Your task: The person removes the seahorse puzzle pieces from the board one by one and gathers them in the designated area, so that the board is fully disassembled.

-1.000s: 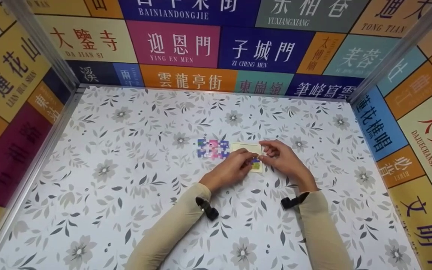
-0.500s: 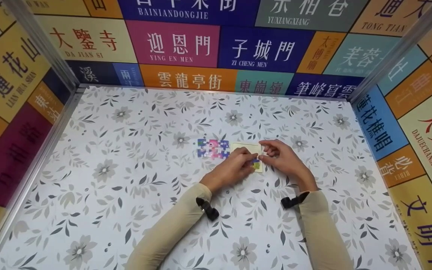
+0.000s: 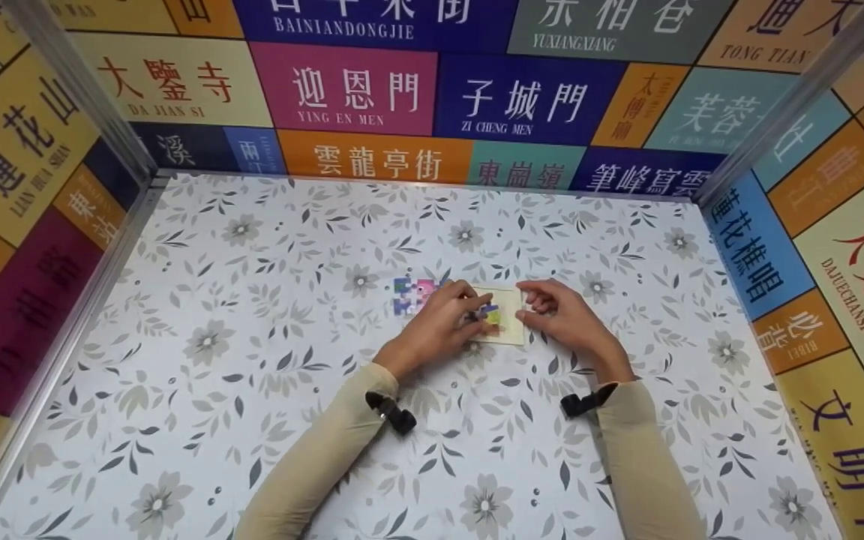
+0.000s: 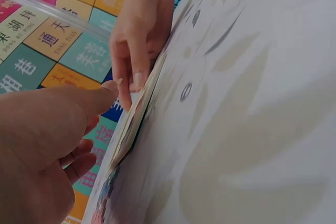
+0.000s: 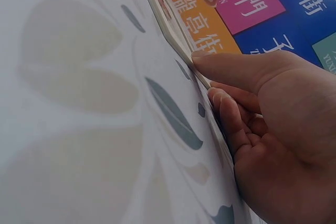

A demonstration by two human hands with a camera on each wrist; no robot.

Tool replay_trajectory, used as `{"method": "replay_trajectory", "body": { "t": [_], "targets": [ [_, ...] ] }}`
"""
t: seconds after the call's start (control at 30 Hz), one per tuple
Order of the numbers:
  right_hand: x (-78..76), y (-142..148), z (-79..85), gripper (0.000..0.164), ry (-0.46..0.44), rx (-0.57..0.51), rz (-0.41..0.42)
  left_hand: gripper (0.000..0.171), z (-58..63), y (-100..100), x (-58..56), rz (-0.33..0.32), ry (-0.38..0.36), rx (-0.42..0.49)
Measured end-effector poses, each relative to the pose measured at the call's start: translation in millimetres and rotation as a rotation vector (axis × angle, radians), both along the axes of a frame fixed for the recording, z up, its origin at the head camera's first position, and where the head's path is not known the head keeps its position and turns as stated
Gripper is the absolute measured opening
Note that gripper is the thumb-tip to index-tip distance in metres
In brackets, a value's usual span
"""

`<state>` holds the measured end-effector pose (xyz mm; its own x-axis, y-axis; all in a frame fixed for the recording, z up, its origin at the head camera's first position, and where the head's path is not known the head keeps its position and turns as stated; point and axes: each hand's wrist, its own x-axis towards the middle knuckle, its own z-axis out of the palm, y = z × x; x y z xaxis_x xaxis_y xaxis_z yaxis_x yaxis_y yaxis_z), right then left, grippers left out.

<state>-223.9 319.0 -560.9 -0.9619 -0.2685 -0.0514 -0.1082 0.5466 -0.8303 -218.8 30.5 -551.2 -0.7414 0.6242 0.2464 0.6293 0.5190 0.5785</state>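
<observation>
A cream puzzle tray (image 3: 511, 330) lies flat on the table. Over its left part, my left hand (image 3: 436, 319) pinches a small yellow and blue puzzle piece (image 3: 491, 315). The left wrist view catches this puzzle piece (image 4: 119, 81) edge-on at the thumb tip, raised above the tray (image 4: 137, 121). At the tray's right edge, my right hand (image 3: 571, 319) holds the border with thumb and fingers; the right wrist view has the thumb (image 5: 210, 64) against the tray's edge. Left of the tray lie joined pink and purple puzzle pieces (image 3: 403, 296), partly hidden by my left hand.
A floral cloth (image 3: 207, 345) covers the table. Colourful panels with printed characters (image 3: 361, 161) stand along the back and both sides. Black camera mounts (image 3: 394, 412) are strapped to both wrists.
My left hand has moved left across the tray with the yellow and blue puzzle piece, now partly covering the joined pieces. My right hand has stayed at the tray's right edge.
</observation>
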Motion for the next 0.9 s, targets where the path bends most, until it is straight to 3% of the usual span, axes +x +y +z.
{"method": "replay_trajectory", "body": {
  "t": [0.37, 0.57, 0.9],
  "targets": [
    [2.2, 0.4, 0.9, 0.055, 0.018, -0.025, 0.028, 0.052, 0.1, -38.2, -5.0, 0.012, 0.025, 0.067],
    [1.1, 1.3, -0.2, 0.055, 0.004, -0.027, 0.027, 0.052, -2.4, -55.5, -2.8, 0.026, -0.012, 0.038],
    [1.8, 1.2, -0.4, 0.055, -0.001, -0.024, 0.016, 0.054, -5.5, -69.4, 1.6, -0.018, -0.056, -0.026]
  ]
}}
